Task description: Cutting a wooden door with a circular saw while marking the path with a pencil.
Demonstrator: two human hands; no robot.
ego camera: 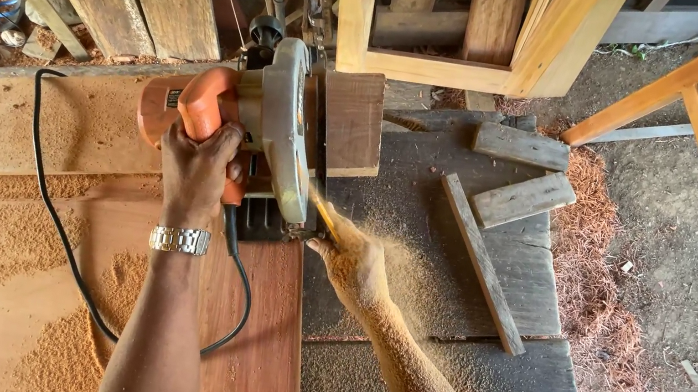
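Dark grey workbench top [530, 278], sawdust-strewn, carries a reddish wooden board [252, 348] along its left part. Orange circular saw [258, 127] sits on the board's far end, blade guard at the board's right edge, a small brown wood block [352, 123] just beside it. Black power cord [51, 216] loops across the sawdust. Loose wood offcuts [519, 171] lie to the right. Left hand [196, 169], metal wristwatch [179, 240], wrapped tight around saw handle. Right hand [353, 261], dust-coated, presses the board edge by the blade; fingers partly hidden, grip unclear.
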